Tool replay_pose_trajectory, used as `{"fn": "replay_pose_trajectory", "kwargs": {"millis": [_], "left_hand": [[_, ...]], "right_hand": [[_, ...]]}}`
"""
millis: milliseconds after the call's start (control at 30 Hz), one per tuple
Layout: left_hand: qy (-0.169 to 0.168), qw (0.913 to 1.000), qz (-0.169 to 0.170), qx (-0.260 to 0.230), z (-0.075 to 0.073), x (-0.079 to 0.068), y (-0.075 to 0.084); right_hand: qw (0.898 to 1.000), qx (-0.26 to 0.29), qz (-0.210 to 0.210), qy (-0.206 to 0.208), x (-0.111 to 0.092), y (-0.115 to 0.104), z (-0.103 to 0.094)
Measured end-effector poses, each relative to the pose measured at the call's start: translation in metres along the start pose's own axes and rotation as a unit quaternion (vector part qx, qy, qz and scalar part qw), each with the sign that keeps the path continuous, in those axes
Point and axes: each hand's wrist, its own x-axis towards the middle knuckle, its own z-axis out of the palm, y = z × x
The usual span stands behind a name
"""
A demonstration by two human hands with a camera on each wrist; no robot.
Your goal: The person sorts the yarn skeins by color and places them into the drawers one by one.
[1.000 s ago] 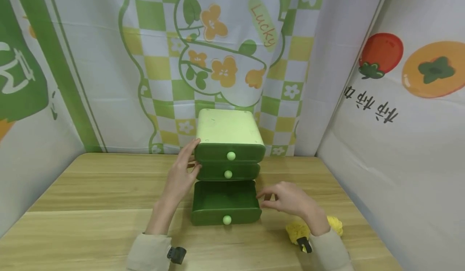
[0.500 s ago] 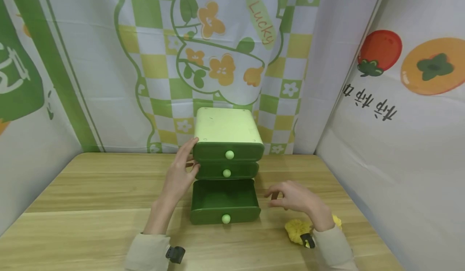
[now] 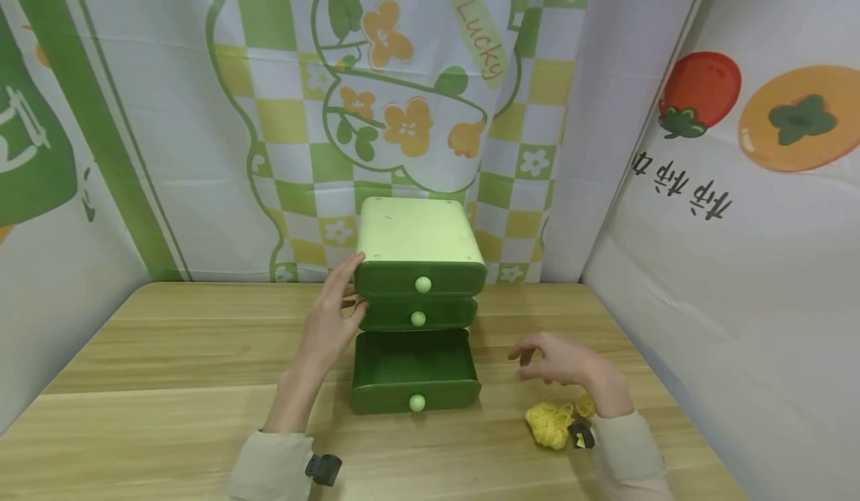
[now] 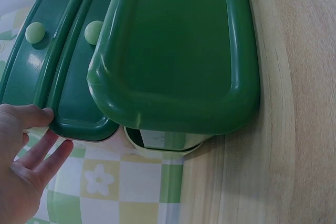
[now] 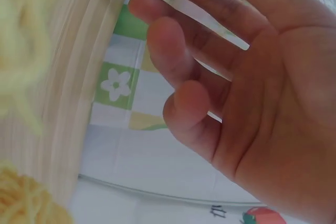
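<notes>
A small chest of drawers with a pale green top and dark green fronts stands on the table. Its bottom drawer is pulled out, and the inside shows bare green. The top drawer and middle drawer are pushed in. My left hand rests against the chest's left side, fingertips at the edges of the upper two drawers. Over the table to the right hovers my right hand, its fingers loosely bent with nothing between them. Below it lies a bundle of yellow yarn with a black band.
The wooden table runs back to a patterned cloth close behind the chest. White printed cloth walls flank both sides. A black strap piece sits at the left cuff.
My right hand has drawn away from the open bottom drawer to the right, uncovering more of the yarn. The left hand stays at the chest, and the drawers keep their positions.
</notes>
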Motion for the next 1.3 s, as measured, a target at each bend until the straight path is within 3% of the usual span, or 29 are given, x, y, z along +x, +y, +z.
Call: {"fn": "replay_pose_trajectory", "kwargs": {"millis": [300, 533, 700, 1300], "left_hand": [[-0.001, 1.0000, -0.006, -0.001, 0.000, 0.000, 0.000], [-0.001, 1.0000, -0.001, 0.003, 0.000, 0.000, 0.000], [-0.001, 1.0000, 0.001, 0.005, 0.001, 0.000, -0.001], [-0.003, 0.9999, -0.012, 0.002, 0.000, 0.000, -0.001]], "right_hand": [[0.998, 0.036, 0.025, -0.038, -0.002, 0.018, -0.001], [0.996, 0.063, 0.013, -0.059, -0.005, 0.035, -0.003], [0.994, 0.077, 0.039, -0.074, -0.008, 0.042, -0.001], [0.985, 0.043, 0.122, -0.118, -0.013, 0.030, 0.004]]}}
